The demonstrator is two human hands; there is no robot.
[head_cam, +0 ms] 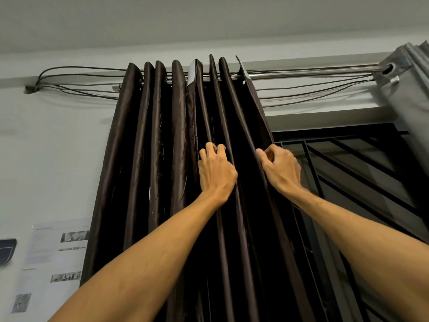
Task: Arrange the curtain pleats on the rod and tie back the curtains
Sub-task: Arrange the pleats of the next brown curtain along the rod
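Gripping the dark brown curtain (139,159), the left hand (217,169) curls its fingers round a middle pleat while the right hand (281,168) pinches the outer edge just beside it, likely to space the folds evenly. Above both hands runs the metal rod (301,76). Beyond the right hand, a grey curtain (408,89) hangs bunched.
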